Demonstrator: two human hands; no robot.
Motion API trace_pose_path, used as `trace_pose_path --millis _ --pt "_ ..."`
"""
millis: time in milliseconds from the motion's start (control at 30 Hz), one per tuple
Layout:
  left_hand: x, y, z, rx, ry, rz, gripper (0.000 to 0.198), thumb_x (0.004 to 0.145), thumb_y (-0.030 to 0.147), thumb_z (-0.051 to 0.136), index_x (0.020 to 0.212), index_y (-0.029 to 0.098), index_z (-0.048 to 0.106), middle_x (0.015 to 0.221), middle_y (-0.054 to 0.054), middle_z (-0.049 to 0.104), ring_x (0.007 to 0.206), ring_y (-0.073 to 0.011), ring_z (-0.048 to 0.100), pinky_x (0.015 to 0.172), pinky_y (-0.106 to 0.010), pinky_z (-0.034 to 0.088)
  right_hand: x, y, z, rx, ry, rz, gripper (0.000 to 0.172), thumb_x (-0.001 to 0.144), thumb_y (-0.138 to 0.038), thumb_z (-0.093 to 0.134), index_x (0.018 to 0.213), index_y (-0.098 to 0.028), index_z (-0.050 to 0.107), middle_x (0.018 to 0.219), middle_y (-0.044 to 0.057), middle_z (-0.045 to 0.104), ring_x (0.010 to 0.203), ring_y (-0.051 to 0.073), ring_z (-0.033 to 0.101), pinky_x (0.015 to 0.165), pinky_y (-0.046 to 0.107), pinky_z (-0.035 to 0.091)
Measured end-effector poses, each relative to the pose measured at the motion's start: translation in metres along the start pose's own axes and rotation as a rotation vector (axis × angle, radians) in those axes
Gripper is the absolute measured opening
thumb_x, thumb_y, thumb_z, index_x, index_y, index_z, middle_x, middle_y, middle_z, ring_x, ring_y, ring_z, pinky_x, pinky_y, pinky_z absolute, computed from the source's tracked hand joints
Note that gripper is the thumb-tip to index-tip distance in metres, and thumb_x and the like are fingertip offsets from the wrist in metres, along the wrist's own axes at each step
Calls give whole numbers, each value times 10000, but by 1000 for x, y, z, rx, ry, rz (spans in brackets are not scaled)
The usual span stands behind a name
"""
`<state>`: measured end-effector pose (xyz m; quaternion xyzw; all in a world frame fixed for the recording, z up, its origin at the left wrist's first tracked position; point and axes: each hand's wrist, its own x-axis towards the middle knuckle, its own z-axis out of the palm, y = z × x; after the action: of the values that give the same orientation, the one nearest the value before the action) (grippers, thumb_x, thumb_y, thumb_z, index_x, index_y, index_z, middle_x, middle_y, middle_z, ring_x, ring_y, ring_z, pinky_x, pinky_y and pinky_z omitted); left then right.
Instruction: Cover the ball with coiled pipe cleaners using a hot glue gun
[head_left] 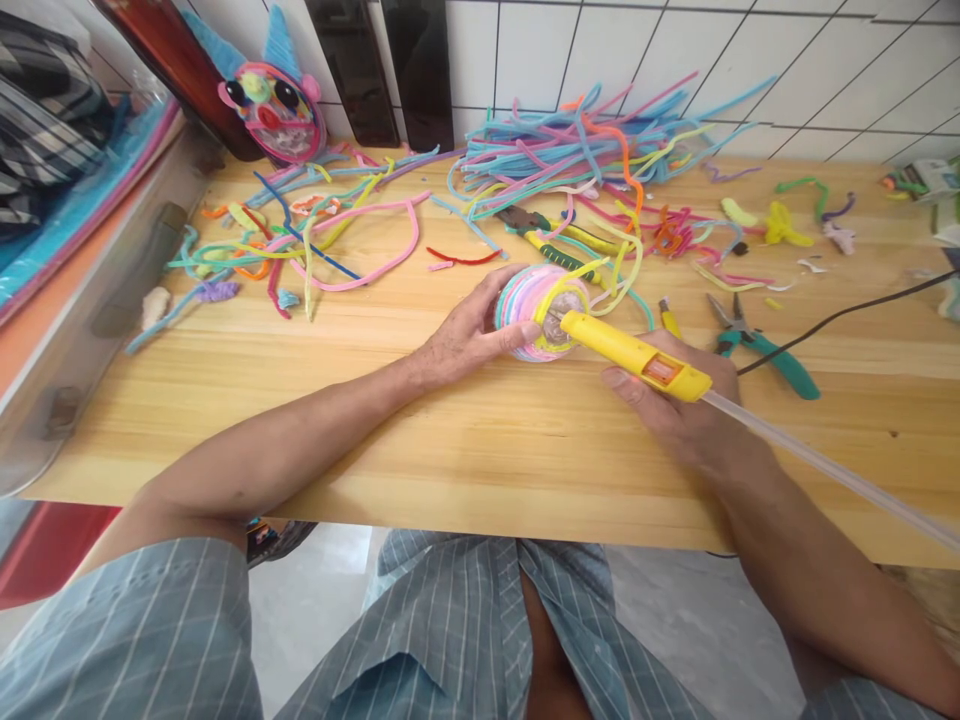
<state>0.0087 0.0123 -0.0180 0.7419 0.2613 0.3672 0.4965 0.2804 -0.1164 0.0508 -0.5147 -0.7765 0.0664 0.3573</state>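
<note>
My left hand [469, 335] is closed around a round ball wound from pastel pipe cleaners [529, 305], holding it just above the wooden table [450, 450]. My right hand [675, 400] grips a yellow glue gun [637, 357] with a clear glue stick [825, 465] sticking out behind. The gun's nozzle touches the right side of the ball, where a yellow pipe cleaner [592, 270] loops off it.
Loose pipe cleaners [592, 140] lie piled at the back and at left [315, 235]. A pipe-cleaner clown face [274, 100] leans on the tiled wall. Teal-handled pliers [757, 345], yellow-handled pliers [559, 235] and a black cord [847, 310] lie to the right.
</note>
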Motion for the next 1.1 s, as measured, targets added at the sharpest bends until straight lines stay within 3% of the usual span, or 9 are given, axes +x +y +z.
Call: trace_pose_path --millis 200,433,667,867,1100 --pt "0 0 0 17 -6 0 991 936 806 774 1667 204 485 1712 -187 590 1596 -398 591 1380 -552 476 -1 1 -2 -13 -55 -8 184 1086 -420 696 984 -267 696 790 -16 773 601 166 659 569 295 442" --pt "0 1 1 -22 -3 -10 952 931 789 798 1653 245 500 1701 -166 602 1577 -385 610 1368 -552 485 0 2 -1 -6 20 12 183 1073 -424 699 960 -284 664 736 -43 725 548 160 600 534 305 414" --pt "0 0 0 -8 -12 -7 967 938 790 787 1672 235 491 1735 -174 564 1612 -394 572 1392 -545 446 0 2 -2 -10 -42 12 170 1069 -419 699 963 -288 673 711 -40 695 542 167 600 545 307 439" --pt "0 0 1 -27 -15 2 962 928 797 793 1654 238 503 1695 -161 608 1590 -395 591 1374 -537 467 -1 3 0 2 11 8 165 1063 -412 699 963 -284 673 738 -37 721 568 166 627 550 304 444" --pt "0 1 0 -7 -24 -4 997 934 803 784 1667 201 478 1725 -192 570 1606 -388 578 1384 -517 459 -1 4 -2 -32 -43 -5 159 1068 -420 685 993 -280 698 761 -24 745 583 174 648 569 302 464"
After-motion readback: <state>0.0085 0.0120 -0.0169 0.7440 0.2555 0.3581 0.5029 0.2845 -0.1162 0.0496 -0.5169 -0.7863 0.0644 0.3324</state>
